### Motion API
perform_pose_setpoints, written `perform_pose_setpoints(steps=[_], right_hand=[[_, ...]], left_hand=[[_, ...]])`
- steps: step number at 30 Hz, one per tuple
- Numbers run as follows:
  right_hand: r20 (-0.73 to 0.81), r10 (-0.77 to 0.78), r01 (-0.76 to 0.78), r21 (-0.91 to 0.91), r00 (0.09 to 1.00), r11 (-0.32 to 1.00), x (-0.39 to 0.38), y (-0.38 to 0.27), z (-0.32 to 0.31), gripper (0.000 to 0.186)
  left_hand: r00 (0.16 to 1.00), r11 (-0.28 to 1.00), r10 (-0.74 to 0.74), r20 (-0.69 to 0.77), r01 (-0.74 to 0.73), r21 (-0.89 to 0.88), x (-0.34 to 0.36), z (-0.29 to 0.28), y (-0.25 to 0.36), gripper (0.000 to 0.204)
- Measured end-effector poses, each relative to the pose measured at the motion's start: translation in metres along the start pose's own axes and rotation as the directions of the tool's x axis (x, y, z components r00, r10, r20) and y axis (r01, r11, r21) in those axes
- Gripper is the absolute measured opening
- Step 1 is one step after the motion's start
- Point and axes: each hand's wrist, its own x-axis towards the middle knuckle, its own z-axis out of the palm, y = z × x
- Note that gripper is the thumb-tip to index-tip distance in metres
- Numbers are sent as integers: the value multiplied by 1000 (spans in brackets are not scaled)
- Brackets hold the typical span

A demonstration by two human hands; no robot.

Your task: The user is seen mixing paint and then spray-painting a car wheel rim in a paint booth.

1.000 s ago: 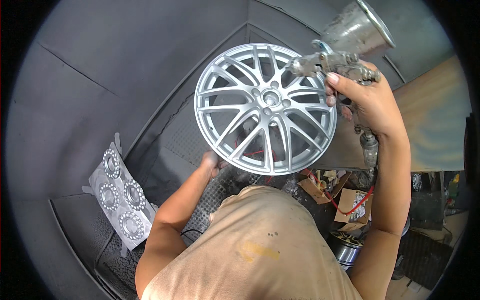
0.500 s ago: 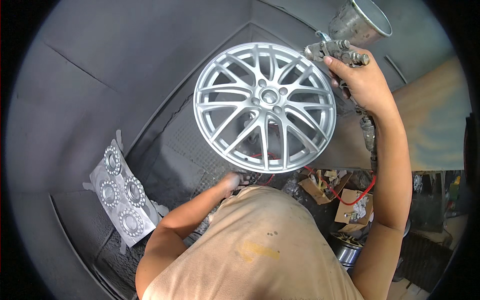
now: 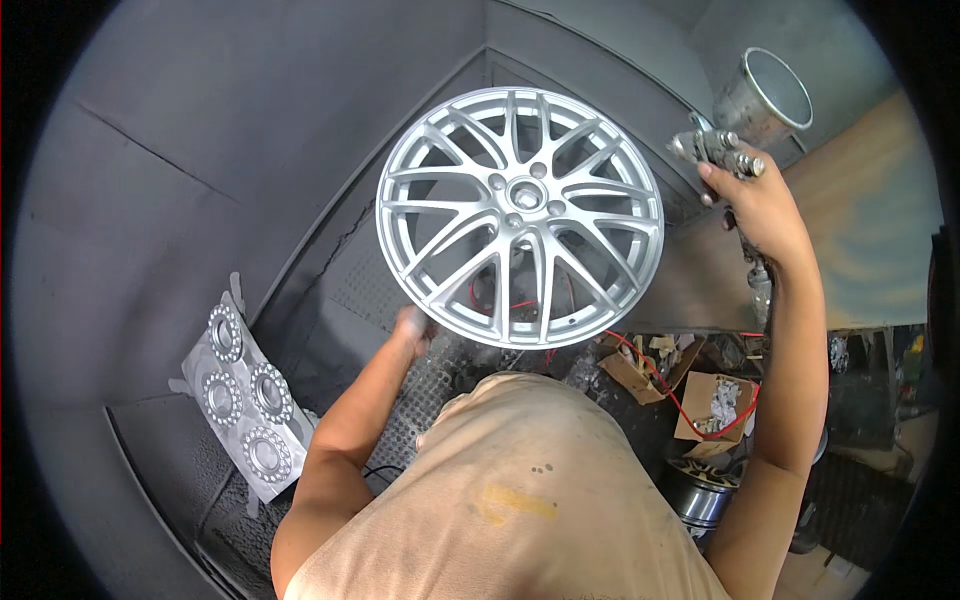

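Observation:
A silver multi-spoke car wheel rim (image 3: 527,197) is held up in front of me, face toward me. To its right, my right hand (image 3: 768,205) is closed round a paint spray gun (image 3: 712,150), whose metal cup (image 3: 762,100) points up and away. The gun's nozzle is just off the rim's upper right edge, not touching it. My left hand (image 3: 415,327) is at the rim's lower left edge. Its fingers are mostly hidden and blurred, so I cannot tell whether they touch the rim.
At the left, several silver ring-shaped parts (image 3: 267,453) lie on a taped sheet. Grey booth walls (image 3: 180,130) stand left and behind. A red hose (image 3: 665,380) runs past open cardboard boxes (image 3: 712,405) at the right, and another wheel (image 3: 695,495) lies near my right arm.
My right hand and the spray gun have moved right and slightly down, away from the rim. My left hand has moved left and up toward the rim's edge. The rim has turned and shifted slightly left.

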Motion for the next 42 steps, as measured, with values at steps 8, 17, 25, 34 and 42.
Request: perform_pose_setpoints(steps=[8, 17, 25, 34, 42], right_hand=[[-74, -103, 103, 0, 992, 995, 8, 23, 1, 17], [388, -165, 44, 302, 907, 952, -12, -43, 24, 24], [198, -152, 141, 69, 968, 988, 3, -42, 41, 21], [49, -161, 164, -78, 986, 983, 25, -11, 33, 21], [17, -175, 175, -8, 984, 985, 19, -5, 31, 20]], left_hand=[[980, 990, -112, 166, 96, 99, -56, 73, -39, 22], [963, 758, -216, 161, 61, 649, -18, 45, -87, 24], [996, 991, 81, -25, -83, -102, 19, 18, -31, 29], [994, 999, -33, 106, 32, 11, -16, 52, -43, 28], [936, 892, -236, 262, 102, 441, -35, 64, -95, 27]])
